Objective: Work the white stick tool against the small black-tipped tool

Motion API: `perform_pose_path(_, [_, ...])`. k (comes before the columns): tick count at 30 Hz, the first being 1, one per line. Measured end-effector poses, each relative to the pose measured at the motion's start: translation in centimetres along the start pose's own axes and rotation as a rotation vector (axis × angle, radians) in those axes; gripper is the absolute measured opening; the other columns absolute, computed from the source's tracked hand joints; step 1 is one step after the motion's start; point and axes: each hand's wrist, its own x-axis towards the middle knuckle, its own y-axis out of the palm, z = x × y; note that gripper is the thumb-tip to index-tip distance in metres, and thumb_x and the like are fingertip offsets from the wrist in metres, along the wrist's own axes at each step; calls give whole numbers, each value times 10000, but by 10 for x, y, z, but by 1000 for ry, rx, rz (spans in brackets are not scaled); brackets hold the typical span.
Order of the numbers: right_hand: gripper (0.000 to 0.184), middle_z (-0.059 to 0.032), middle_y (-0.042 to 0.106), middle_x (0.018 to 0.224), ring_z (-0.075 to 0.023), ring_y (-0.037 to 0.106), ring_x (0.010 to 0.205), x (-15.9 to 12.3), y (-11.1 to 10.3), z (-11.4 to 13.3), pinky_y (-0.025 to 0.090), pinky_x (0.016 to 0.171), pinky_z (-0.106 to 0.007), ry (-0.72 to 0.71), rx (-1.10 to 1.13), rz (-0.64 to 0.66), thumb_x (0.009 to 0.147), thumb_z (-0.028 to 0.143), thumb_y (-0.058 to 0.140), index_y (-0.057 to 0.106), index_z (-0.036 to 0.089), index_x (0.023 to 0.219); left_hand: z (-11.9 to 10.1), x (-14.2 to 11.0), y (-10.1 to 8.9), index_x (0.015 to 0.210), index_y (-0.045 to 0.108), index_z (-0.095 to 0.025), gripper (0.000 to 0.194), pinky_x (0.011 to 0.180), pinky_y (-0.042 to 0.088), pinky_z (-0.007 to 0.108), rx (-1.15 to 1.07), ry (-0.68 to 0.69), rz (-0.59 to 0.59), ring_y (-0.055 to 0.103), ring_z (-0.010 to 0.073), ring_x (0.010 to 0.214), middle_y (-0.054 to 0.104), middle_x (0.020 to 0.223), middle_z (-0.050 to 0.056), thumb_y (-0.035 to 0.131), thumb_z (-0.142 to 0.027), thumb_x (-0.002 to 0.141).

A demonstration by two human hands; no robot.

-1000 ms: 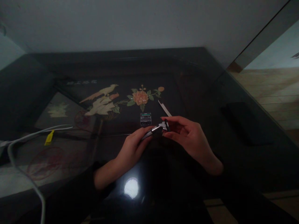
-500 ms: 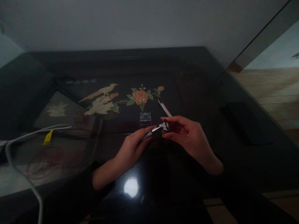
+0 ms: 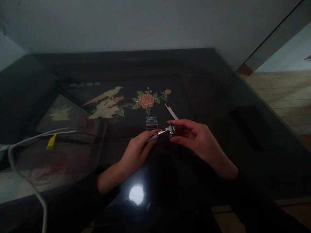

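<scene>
My left hand (image 3: 134, 154) is closed round the handle of a silver razor (image 3: 162, 132), which points right and slightly up. My right hand (image 3: 194, 137) pinches a small dark razor head (image 3: 172, 128) at the handle's tip between thumb and forefinger. Just beyond the hands a small clear case of razor cartridges (image 3: 151, 122) lies on the dark glossy table (image 3: 209, 90). A thin white strip (image 3: 171, 111) lies on the table past my right fingers.
The tabletop carries an inlaid picture of birds (image 3: 107, 103) and a pink flower (image 3: 145, 100). A white cable (image 3: 26, 142) with a yellow tag (image 3: 51, 141) runs along the left. A dark flat object (image 3: 255, 126) lies at the right. A lamp's reflection (image 3: 136, 194) shines near me.
Both hands have stayed together on the razor, shifting slightly away from me; my right forearm has swung a little to the right.
</scene>
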Motion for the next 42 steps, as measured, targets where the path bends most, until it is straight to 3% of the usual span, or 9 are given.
perform_pose_path(8, [435, -40, 728, 915, -173, 701, 820, 0, 1, -1, 588, 777, -320, 16, 11, 14, 718, 282, 784, 675, 208, 1132, -2, 0, 1, 1140, 634, -149, 266, 859, 549, 323, -43, -64, -17, 685, 205, 976, 725, 1083, 106, 488, -208, 926])
perform_pose_path(14, [368, -45, 724, 898, -176, 699, 793, -1, 2, 2, 587, 719, -299, -67, -139, -20, 759, 302, 740, 665, 198, 1104, -1, -1, 1, 1207, 615, -167, 309, 883, 543, 336, -51, -50, -25, 678, 211, 1015, 717, 1131, 97, 494, -227, 928])
perform_pose_path(21, [328, -46, 735, 923, -175, 683, 781, -2, -17, 6, 569, 723, -295, -111, -391, 117, 758, 275, 728, 682, 182, 1070, -1, -1, 0, 1264, 577, -178, 341, 897, 532, 307, -64, -17, 122, 666, 194, 1042, 700, 1160, 94, 476, -213, 940])
perform_pose_path(25, [344, -36, 730, 895, -168, 675, 755, -2, -16, 6, 565, 686, -291, -84, -315, 106, 759, 299, 729, 691, 201, 1087, -2, -2, 1, 1197, 609, -172, 297, 864, 537, 318, -89, -54, 110, 676, 199, 986, 716, 1106, 96, 483, -215, 931])
perform_pose_path(30, [411, -3, 679, 773, -130, 633, 660, -4, 0, 3, 533, 593, -244, -43, -126, 26, 759, 298, 729, 672, 204, 1155, -6, 0, 1, 1057, 636, -162, 212, 746, 534, 266, -136, -127, 91, 674, 173, 836, 729, 955, 63, 493, -240, 921])
perform_pose_path(35, [441, 22, 625, 726, -108, 593, 614, -5, 8, -3, 506, 568, -228, -23, -8, -10, 747, 320, 748, 659, 203, 1163, -7, 1, 0, 1049, 624, -164, 192, 737, 521, 253, -175, -118, 85, 668, 165, 824, 724, 943, 49, 501, -227, 915])
perform_pose_path(42, [410, -9, 678, 805, -152, 626, 712, -3, -12, 4, 526, 656, -272, -76, -322, 98, 787, 321, 712, 667, 223, 1182, -4, 0, 2, 1110, 636, -160, 254, 764, 535, 282, -169, -126, 117, 679, 172, 836, 733, 967, 63, 504, -167, 893])
